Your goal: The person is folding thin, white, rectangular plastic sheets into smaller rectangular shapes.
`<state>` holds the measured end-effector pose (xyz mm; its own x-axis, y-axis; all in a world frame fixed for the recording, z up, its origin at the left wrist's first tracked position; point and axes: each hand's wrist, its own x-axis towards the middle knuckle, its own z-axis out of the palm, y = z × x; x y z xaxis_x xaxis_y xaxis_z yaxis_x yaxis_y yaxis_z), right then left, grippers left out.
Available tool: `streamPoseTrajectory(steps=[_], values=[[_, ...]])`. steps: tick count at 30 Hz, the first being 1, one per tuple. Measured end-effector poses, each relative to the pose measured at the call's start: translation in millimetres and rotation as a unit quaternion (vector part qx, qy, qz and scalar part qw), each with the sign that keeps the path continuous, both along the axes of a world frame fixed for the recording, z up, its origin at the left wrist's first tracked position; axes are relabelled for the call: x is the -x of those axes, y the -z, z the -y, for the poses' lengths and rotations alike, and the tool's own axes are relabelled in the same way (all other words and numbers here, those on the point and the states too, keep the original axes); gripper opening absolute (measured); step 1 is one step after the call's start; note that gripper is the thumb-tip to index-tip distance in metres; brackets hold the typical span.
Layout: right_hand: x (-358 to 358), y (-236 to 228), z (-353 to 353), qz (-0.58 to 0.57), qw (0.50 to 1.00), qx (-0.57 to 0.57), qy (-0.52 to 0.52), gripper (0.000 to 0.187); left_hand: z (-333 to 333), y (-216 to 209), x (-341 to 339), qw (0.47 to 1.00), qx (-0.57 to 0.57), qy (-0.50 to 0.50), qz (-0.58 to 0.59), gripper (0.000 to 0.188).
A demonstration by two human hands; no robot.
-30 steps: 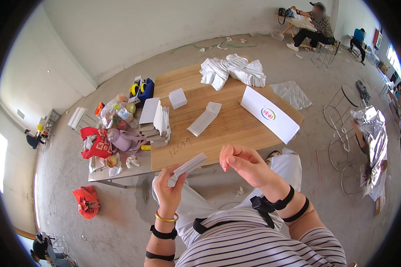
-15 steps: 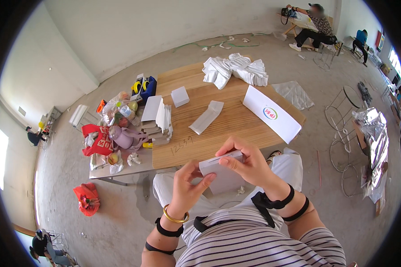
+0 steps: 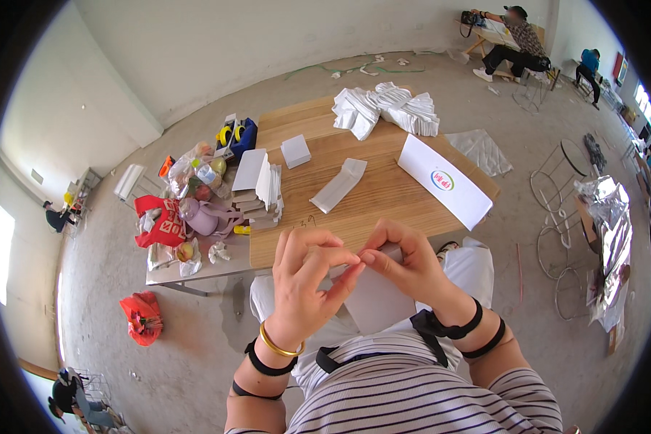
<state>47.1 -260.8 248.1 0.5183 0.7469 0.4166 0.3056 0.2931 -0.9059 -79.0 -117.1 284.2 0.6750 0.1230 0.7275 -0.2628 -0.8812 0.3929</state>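
A plain white flat box (image 3: 380, 298) is held upright over my lap, at the near edge of the wooden table. My right hand (image 3: 410, 266) grips its upper edge between thumb and curled fingers. My left hand (image 3: 307, 273) has its thumb and forefinger pinched at the box's top left corner, touching the right thumb; its other fingers arch above. The fingertips hide most of the box's top edge. Beyond my hands, a whitish flat sleeve (image 3: 338, 186) lies on the table (image 3: 354, 215).
Stacked white cartons (image 3: 257, 177) and a smaller white stack (image 3: 295, 151) stand left. A white panel with a round logo (image 3: 445, 184) is at right, fanned white sheets (image 3: 387, 111) at the back. A side table holds a lilac bottle (image 3: 199, 217) and red bag (image 3: 159, 220). Other people sit farther off.
My left hand has shifted from the box's left side up to its top edge, beside the right thumb. The right hand keeps its grip. The view has shifted slightly.
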Motion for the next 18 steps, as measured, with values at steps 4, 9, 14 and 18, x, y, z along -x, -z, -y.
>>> streamPoseTrajectory(steps=[4,9,14,18], values=[[2.4,-2.1,1.9,-0.044,0.999,0.007,-0.021,0.014,-0.2,-4.8,0.4,0.999,-0.049,-0.009,0.006,0.027],[1.9,-2.0,2.9,-0.045,0.999,-0.005,-0.023,0.014,0.1,-5.4,-1.1,0.998,-0.055,-0.011,0.015,0.029],[2.4,-1.7,3.1,-0.038,0.999,-0.013,-0.023,0.014,0.2,-4.9,-0.7,0.995,-0.09,-0.012,0.027,0.03],[3.3,-3.5,3.7,-0.042,0.999,-0.012,-0.023,0.013,0.7,-5.9,-0.8,0.996,-0.09,-0.009,0.027,0.03]])
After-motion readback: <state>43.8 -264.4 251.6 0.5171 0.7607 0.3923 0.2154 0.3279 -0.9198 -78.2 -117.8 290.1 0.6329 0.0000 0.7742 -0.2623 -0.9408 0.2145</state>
